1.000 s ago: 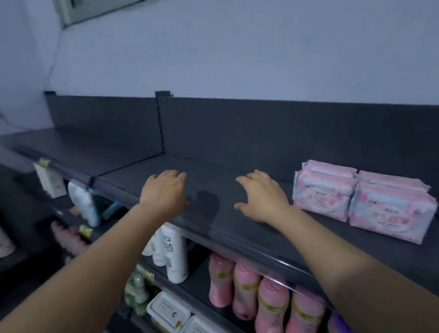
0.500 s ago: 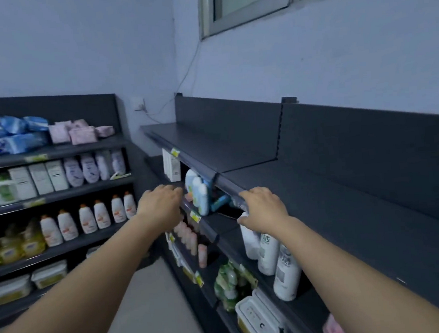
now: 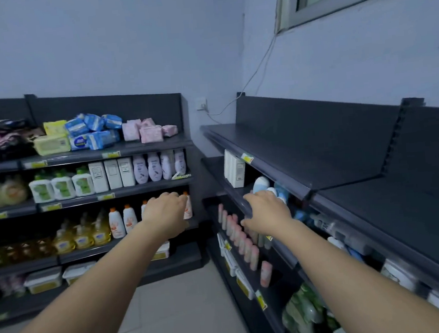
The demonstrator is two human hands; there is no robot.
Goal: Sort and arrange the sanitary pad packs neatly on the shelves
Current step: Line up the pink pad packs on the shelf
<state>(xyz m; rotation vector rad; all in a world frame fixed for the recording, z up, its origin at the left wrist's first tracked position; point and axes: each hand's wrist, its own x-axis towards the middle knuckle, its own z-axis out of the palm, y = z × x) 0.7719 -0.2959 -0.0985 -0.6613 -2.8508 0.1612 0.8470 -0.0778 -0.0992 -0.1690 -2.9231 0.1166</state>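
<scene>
Swung left: left hand, right hand (grips slack, empty); shelf holds pad packs.

dark shelf unit, pink packs, blue packs on top

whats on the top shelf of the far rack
On it: pink packs, blue packs, yellow packs and dark bundles at its left end. Anything behind the piles is hidden.

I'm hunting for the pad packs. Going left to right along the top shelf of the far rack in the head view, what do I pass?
Dark fabric pile → yellow packs → blue packs → pink packs.
</scene>
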